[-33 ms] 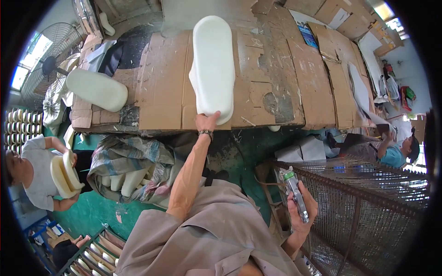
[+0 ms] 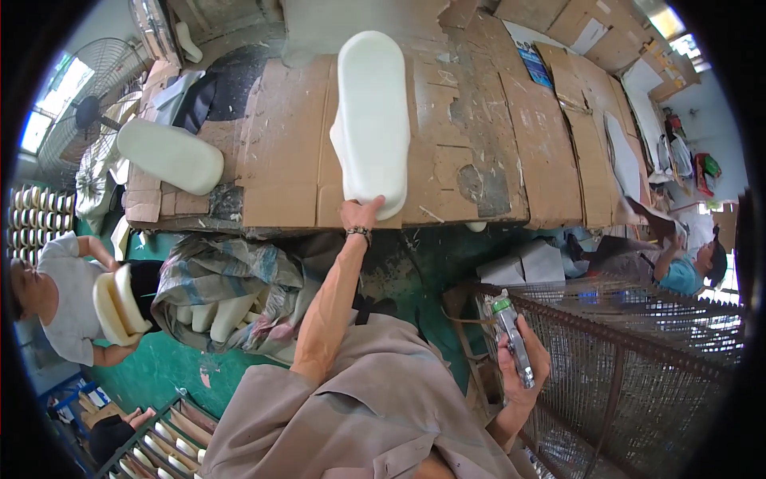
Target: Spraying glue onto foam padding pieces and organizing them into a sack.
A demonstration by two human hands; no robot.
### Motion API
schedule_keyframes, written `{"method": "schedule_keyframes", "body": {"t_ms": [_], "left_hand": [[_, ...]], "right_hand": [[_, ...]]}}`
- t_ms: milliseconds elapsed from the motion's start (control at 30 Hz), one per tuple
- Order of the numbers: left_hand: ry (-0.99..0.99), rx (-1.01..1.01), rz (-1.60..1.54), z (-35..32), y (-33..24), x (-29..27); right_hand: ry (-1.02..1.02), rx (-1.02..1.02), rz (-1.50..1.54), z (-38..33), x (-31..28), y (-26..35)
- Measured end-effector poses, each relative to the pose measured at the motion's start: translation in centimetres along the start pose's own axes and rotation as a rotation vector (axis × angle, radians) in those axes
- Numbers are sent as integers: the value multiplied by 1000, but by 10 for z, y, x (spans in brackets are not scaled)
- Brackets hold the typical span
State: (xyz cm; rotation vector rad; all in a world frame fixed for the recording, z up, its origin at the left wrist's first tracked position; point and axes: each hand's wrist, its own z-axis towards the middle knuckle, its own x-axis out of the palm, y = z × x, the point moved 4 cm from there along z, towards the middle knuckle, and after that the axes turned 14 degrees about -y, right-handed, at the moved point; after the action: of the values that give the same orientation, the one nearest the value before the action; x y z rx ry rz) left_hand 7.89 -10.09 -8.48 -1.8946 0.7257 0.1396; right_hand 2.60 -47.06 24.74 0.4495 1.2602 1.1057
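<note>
My left hand point(image 2: 362, 213) is closed on the near end of a long, pale white foam pad point(image 2: 373, 120) with rounded ends. The pad lies lengthwise away from me on the cardboard-covered table point(image 2: 291, 152), and a second pad or layer shows under its left edge. My thumb rests on top; the other fingers are partly hidden. Away from the table, low on the right, my right hand point(image 2: 523, 363) is wrapped round a silver metal spray gun point(image 2: 511, 335) with a green collar. Another pale foam pad point(image 2: 170, 156) lies by itself on the table's left side.
A fan point(image 2: 84, 112) stands at the far left. Below the table's left part, a fabric sack point(image 2: 223, 271) holds several foam pieces. One person point(image 2: 68, 279) on the left holds foam pieces; another person point(image 2: 686, 267) is at the right. Rusty wire racking point(image 2: 622, 383) flanks my right hand.
The foam pieces held by the person on the left have shifted slightly. The dark sheet by the person on the right has moved a little. My hands keep their grips.
</note>
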Motion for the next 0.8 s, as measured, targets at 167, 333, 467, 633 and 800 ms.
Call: {"method": "schedule_keyframes", "body": {"t_ms": [167, 333, 467, 633, 800], "left_hand": [[-55, -24, 21, -3, -20, -7], [-102, -220, -481, 3, -67, -14], [132, -249, -1003, 6, -120, -34], [315, -127, -1375, 33, -148, -96], [-13, 101, -1407, 143, -129, -141]], "right_hand": [[36, 19, 47, 12, 25, 4], [130, 40, 25, 32, 52, 11], [195, 27, 27, 56, 79, 23], [261, -54, -13, 88, 118, 39], [381, -140, -69, 116, 157, 46]]}}
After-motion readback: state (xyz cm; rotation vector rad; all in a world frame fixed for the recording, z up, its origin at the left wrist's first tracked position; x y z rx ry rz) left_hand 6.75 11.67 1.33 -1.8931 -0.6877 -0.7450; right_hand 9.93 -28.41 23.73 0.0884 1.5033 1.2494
